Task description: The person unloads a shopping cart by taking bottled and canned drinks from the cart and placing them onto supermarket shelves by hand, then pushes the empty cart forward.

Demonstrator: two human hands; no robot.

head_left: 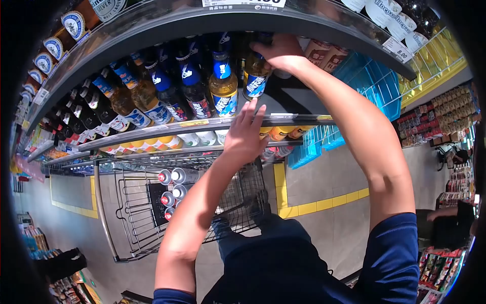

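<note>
My right hand (282, 52) reaches under the upper shelf, its fingers round the upper part of a bottle with a blue and white label (254, 83). The bottle stands upright on the shelf. My left hand (247, 129) is at the shelf's front edge, fingers spread, with its fingertips near the base of that bottle. Just left of them stands another amber bottle (224, 93) with a blue neck wrap. Dark bottles with blue necks (195, 88) stand further left.
A wire shopping cart (136, 207) with several cans (179, 176) stands below the shelf. Overhead is the upper shelf edge (324, 23). Blue baskets (377, 83) hang at the right. Other people (448, 225) are at the far right and lower left.
</note>
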